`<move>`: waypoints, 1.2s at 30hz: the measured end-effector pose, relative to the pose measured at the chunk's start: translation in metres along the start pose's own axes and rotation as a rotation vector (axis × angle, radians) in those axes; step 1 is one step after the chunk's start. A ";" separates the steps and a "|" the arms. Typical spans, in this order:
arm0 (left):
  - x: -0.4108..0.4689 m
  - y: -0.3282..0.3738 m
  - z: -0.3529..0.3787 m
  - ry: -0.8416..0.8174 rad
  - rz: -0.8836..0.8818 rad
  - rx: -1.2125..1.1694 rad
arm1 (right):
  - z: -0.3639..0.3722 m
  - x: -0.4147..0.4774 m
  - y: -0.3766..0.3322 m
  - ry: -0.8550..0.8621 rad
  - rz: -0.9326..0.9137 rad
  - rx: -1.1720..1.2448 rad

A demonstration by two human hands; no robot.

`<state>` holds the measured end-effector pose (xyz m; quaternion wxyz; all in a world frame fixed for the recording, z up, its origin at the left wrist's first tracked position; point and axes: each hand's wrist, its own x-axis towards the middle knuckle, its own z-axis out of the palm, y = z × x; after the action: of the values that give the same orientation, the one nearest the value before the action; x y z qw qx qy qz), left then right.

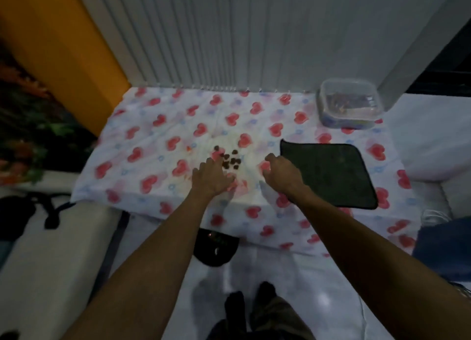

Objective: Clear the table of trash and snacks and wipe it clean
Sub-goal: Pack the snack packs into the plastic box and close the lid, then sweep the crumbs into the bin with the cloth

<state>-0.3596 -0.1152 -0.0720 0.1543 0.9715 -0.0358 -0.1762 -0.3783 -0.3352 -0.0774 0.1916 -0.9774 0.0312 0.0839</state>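
Observation:
Several small dark brown snack pieces [230, 159] lie in a loose pile at the middle of a table covered by a white cloth with red hearts [153, 125]. My left hand [212, 177] rests flat on the cloth just left of and below the pile, fingers spread, nothing in it. My right hand [281, 171] hovers to the right of the pile, fingers curled downward; it is blurred and I cannot tell if it holds anything. A dark green wiping cloth [328, 173] lies flat on the table right of my right hand. A tiny orange bit [188, 148] lies left of the pile.
A clear lidded plastic box [350, 105] with contents stands at the table's back right corner. White ribbed wall panels [229, 34] back the table. A black bin [216, 248] sits on the floor under the front edge. A white bench [51, 250] is at left.

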 end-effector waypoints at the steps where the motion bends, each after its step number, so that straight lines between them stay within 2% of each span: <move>1: -0.009 -0.016 0.006 -0.008 -0.027 -0.009 | 0.011 -0.004 -0.009 -0.027 -0.015 0.005; 8: -0.062 -0.086 0.040 -0.022 -0.165 -0.038 | 0.083 -0.031 -0.047 -0.203 -0.093 0.010; 11: -0.075 -0.104 0.058 -0.030 -0.198 -0.053 | 0.116 -0.047 -0.053 -0.132 -0.178 0.040; 13: -0.081 -0.115 0.075 -0.035 -0.196 -0.045 | 0.140 -0.058 -0.054 -0.147 -0.197 -0.017; 16: -0.084 -0.133 0.105 -0.064 -0.211 -0.065 | 0.177 -0.070 -0.051 -0.300 -0.068 0.027; 18: -0.081 -0.147 0.127 -0.079 -0.213 -0.066 | 0.206 -0.073 -0.043 -0.339 -0.017 0.053; 21: -0.066 -0.174 0.167 -0.133 -0.238 -0.055 | 0.254 -0.071 -0.028 -0.352 0.024 0.074; 28: -0.015 -0.255 0.294 -0.223 -0.270 0.020 | 0.389 -0.047 0.014 -0.389 0.251 0.173; 36: 0.033 -0.336 0.411 -0.253 -0.301 -0.006 | 0.512 -0.016 0.059 -0.420 0.422 0.138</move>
<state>-0.4693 0.0817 -0.5536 0.1233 0.9356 0.0914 -0.3181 -0.4776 -0.1950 -0.5639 0.2383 -0.8952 0.1990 0.3198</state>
